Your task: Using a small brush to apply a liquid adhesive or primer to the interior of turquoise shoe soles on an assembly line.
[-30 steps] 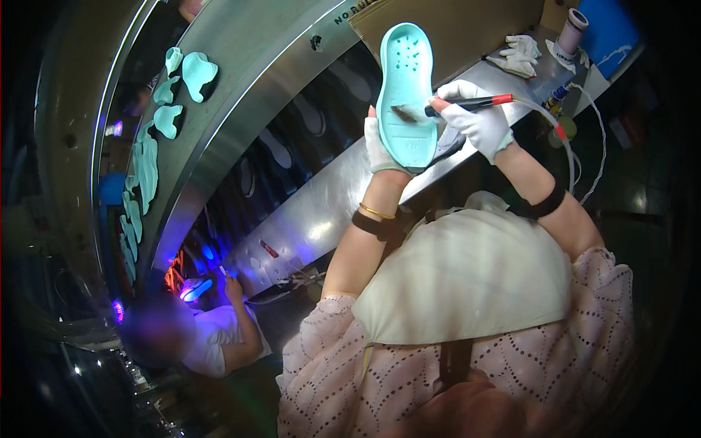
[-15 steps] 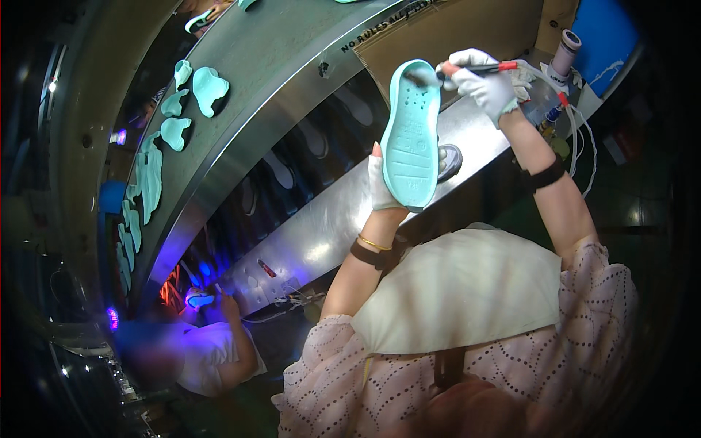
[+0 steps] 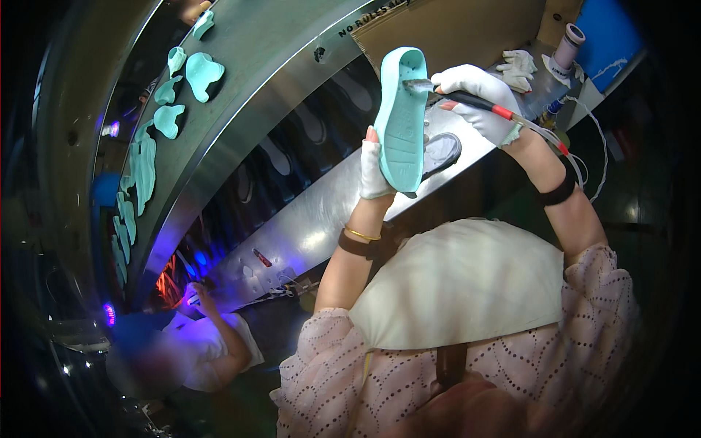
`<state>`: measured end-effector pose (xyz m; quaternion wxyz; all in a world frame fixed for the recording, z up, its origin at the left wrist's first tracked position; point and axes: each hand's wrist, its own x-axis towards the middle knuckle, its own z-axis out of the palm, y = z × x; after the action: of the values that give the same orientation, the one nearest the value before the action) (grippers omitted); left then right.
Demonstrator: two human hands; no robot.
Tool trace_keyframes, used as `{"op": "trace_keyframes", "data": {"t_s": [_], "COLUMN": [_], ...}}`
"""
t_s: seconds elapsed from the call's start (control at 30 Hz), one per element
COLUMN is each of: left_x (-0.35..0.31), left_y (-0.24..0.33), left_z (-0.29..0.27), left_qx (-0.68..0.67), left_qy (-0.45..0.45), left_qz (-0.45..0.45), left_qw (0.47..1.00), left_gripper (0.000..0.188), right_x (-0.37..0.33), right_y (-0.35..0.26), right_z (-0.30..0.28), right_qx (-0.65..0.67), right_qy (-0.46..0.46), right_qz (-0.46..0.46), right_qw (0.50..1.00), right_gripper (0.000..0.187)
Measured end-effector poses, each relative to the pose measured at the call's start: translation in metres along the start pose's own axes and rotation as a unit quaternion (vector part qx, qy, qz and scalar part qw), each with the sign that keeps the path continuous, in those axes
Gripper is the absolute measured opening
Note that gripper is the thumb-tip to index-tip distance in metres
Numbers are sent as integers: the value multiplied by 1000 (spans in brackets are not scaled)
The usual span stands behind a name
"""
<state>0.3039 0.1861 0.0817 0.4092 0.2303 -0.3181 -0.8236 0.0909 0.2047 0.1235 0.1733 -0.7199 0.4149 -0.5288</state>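
My left hand (image 3: 372,169), in a white glove with bare fingertips, grips a turquoise shoe sole (image 3: 404,139) near its lower end. The sole is tilted, with its hollow inner side and raised rim showing. My right hand (image 3: 482,98), gloved too, is closed around a black-handled brush (image 3: 467,98) with red bands and a thin hose behind it. The bristles reach inside the sole's upper end and seem to touch it. Just right of the sole, a grey-topped shoe piece (image 3: 442,152) lies on the metal bench. My left fingers behind the sole are hidden.
A green conveyor (image 3: 241,80) carries several turquoise sole pieces (image 3: 204,75) on the left. Cardboard (image 3: 445,33) stands behind my hands. White gloves (image 3: 517,69) and a pink cylinder (image 3: 569,45) sit at the back right. A co-worker (image 3: 212,343) is at lower left.
The sole has turned and tilted, moving slightly left and up. The brush has shifted down and left into the sole's upper part. More of the grey-topped shoe piece shows.
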Motion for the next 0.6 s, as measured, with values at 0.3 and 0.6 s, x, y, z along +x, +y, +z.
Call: {"op": "trace_keyframes", "data": {"t_s": [0.3, 0.6], "left_x": [5, 0], "left_y": [3, 10], "left_z": [-13, 12], "left_qx": [18, 5], "left_qy": [-10, 50], "left_qz": [45, 62], "left_qw": [999, 997], "left_gripper": [50, 62], "right_x": [-12, -12], "right_y": [-8, -9], "right_z": [6, 27], "right_qx": [157, 269], "right_qy": [-42, -142], "right_qz": [174, 452], "right_qw": [971, 839], "right_gripper": [6, 30]}}
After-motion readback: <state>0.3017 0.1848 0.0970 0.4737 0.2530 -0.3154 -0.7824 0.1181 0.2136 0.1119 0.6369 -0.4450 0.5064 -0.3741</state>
